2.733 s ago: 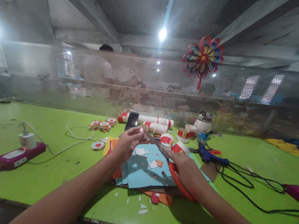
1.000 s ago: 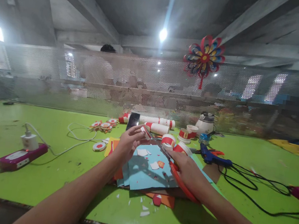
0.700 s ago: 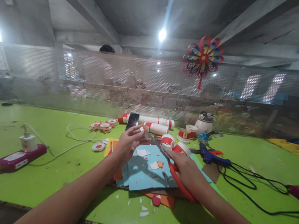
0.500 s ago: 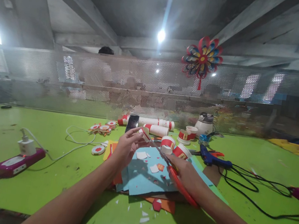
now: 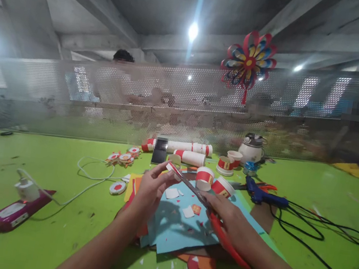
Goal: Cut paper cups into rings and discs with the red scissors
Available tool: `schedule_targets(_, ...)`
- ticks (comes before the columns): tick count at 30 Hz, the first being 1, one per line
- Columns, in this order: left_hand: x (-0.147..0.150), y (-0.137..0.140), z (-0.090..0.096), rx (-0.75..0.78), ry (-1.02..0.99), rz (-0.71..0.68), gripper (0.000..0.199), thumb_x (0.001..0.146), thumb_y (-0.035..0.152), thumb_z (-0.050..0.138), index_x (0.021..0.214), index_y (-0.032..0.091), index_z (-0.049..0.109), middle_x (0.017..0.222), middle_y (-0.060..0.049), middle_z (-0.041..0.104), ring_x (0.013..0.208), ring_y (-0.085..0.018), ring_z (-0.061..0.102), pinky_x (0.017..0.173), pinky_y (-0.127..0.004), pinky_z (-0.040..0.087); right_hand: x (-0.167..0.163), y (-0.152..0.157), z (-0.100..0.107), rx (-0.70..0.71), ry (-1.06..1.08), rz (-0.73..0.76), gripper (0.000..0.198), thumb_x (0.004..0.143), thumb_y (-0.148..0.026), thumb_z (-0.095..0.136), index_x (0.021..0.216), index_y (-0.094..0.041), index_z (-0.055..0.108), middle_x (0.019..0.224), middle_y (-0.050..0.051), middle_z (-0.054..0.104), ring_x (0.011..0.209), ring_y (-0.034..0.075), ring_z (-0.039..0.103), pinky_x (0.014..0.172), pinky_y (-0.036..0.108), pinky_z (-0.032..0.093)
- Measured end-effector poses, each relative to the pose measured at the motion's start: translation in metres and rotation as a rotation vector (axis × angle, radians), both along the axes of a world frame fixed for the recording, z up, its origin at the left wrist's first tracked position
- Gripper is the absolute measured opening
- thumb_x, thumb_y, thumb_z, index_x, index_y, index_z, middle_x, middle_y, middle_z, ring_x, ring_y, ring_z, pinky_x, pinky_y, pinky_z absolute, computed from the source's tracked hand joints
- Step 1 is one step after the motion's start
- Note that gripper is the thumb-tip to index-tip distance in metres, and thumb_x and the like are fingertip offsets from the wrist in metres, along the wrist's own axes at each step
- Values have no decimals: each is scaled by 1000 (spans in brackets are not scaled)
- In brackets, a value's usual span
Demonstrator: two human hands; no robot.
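Observation:
Pinched in my left hand (image 5: 155,185) is a small white-and-red piece of paper (image 5: 171,168). My right hand (image 5: 227,211) is wrapped round red-handled scissors (image 5: 219,230), whose blades reach left to that piece. Whether the blades are parted is too small to tell. Below both hands lie light-blue paper sheets (image 5: 171,236), strewn with white and red scraps. Two red-and-white paper cups (image 5: 204,178) lie just past the blades. A dark phone (image 5: 160,152) stands behind my left hand.
Stacked paper cups (image 5: 189,157) lie at the back, near a white jug (image 5: 251,149). A blue glue gun (image 5: 263,194) with a black cable lies right. At left are a purple power strip (image 5: 19,212) and several flower-shaped paper pieces (image 5: 125,158). A mesh screen (image 5: 154,122) stands behind; people are beyond.
The camera view has shifted slightly. My left hand still pinches the paper piece and my right hand still holds the scissors, their blades remaining by the piece.

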State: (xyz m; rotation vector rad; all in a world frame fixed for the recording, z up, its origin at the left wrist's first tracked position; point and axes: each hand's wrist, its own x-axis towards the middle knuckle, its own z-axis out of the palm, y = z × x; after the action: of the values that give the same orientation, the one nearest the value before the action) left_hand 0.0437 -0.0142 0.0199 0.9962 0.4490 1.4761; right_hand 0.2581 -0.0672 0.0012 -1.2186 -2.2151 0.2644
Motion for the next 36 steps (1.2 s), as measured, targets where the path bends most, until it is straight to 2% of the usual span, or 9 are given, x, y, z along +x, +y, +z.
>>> schedule_targets(4,0,-3,2,-40,13,-15,36,66,17,77,101,14,69,92,-8,72,85,-20,67,88,-39,49,0,-7,6,13,-105,-99,45,86,-18,45,130,-15,52,108,17,62,96,29,62,83,46,50)
schedule_targets(7,0,-5,3,-37,28,-44,35,69,17,76,103,14,68,96,-8,72,86,-19,67,88,-37,50,-1,-10,11,2,-140,-120,44,84,-16,46,128,-15,54,102,15,62,92,29,62,80,45,51)
schedule_targets(15,-1,-8,4,-87,45,-48,40,72,18,74,110,16,66,99,-9,72,87,-22,69,86,-38,51,0,-14,7,29,-194,-135,47,85,-13,46,131,-18,50,105,17,60,98,31,61,80,47,51)
schedule_targets(21,0,-9,5,-96,46,-41,40,70,18,75,109,17,67,101,-8,72,89,-24,69,86,-40,51,1,-17,6,73,-192,-122,48,84,-11,46,131,-18,50,102,16,61,91,30,62,75,46,51)
schedule_targets(30,-2,-6,2,-125,67,-56,44,70,19,76,113,16,65,105,-12,71,94,-25,68,92,-43,49,0,-19,8,37,-194,-123,46,87,-13,47,133,-20,50,92,12,61,81,28,61,69,44,50)
schedule_targets(36,-3,-5,1,-130,95,-28,43,69,21,77,111,17,67,105,-10,71,95,-24,67,91,-41,49,2,-18,2,58,-206,-139,42,90,-16,46,131,-19,52,96,13,62,83,28,61,70,42,50)
